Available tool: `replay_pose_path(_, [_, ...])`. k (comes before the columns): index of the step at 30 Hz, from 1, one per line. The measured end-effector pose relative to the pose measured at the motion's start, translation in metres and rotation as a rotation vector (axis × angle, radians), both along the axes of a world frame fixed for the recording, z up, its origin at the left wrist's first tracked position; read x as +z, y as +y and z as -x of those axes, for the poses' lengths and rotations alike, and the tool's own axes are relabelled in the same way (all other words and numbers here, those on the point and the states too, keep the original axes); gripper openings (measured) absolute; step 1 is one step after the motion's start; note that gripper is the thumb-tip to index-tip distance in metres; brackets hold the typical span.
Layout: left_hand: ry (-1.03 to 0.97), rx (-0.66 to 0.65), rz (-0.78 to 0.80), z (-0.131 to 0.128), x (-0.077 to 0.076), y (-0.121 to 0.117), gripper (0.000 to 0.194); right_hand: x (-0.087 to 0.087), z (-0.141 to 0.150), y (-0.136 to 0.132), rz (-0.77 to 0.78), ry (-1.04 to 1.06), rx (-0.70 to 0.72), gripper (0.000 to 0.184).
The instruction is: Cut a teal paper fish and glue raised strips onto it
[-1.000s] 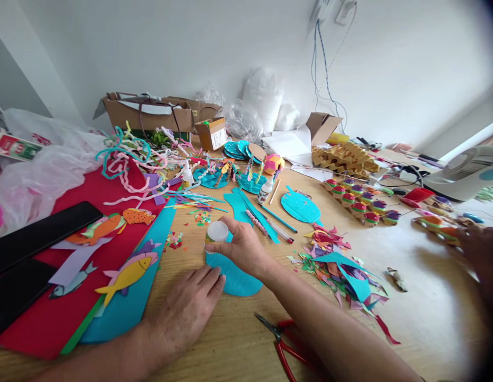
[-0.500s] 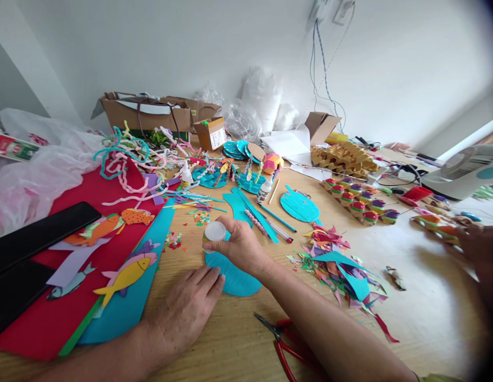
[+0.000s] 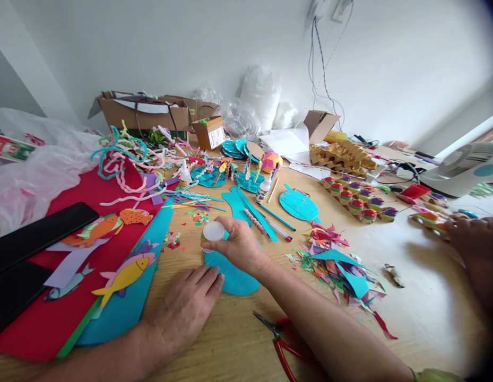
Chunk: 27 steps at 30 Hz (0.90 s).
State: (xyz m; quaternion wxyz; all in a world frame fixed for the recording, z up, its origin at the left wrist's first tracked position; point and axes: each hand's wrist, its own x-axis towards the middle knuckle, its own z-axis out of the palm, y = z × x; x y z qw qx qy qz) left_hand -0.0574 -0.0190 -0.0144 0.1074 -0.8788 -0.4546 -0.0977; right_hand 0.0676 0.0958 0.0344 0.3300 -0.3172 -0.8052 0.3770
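My right hand [image 3: 242, 245] grips a small round jar [image 3: 213, 232] with a whitish translucent top, tilted over the far edge of a turquoise disc [image 3: 236, 276]. My left hand [image 3: 190, 297] lies flat, its fingertips on the disc's left edge. Red-handled pliers or snips [image 3: 281, 339] rest on the table under my right forearm. Beyond my hands are turquoise strips [image 3: 238, 204], a white glue bottle [image 3: 264, 190] and another turquoise disc [image 3: 299, 205].
Paper fish [image 3: 124, 273] lie on red and blue sheets at left, near black phones [image 3: 43, 233]. Paper scraps [image 3: 345, 265] pile up at right. Egg-carton pieces [image 3: 360, 200] stand farther right, and another person's hand [image 3: 475, 244] is at the right edge. Cardboard boxes [image 3: 145, 114] line the wall.
My hands and the jar hold almost the same pose; the view has shifted very slightly. The other person's hand at the right edge has moved a little left.
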Motion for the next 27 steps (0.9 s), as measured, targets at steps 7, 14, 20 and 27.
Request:
replay_pose_path(7, [-0.008, -0.005, -0.005, 0.001, 0.000, 0.000, 0.035, -0.003, 0.000, 0.001, 0.000, 0.031, 0.005, 0.021])
replay_pose_path(14, [-0.043, 0.017, 0.008, 0.000, -0.004, -0.001, 0.034, 0.004, -0.001, -0.001, -0.009, -0.088, -0.025, 0.020])
replay_pose_path(20, [-0.025, 0.017, -0.038, 0.001, -0.008, -0.001, 0.035, 0.019, -0.002, -0.005, -0.005, -0.264, -0.051, 0.020])
replay_pose_path(27, [-0.006, 0.002, -0.040, 0.002, -0.009, -0.001, 0.036, 0.015, -0.004, -0.002, 0.079, -0.162, 0.009, 0.025])
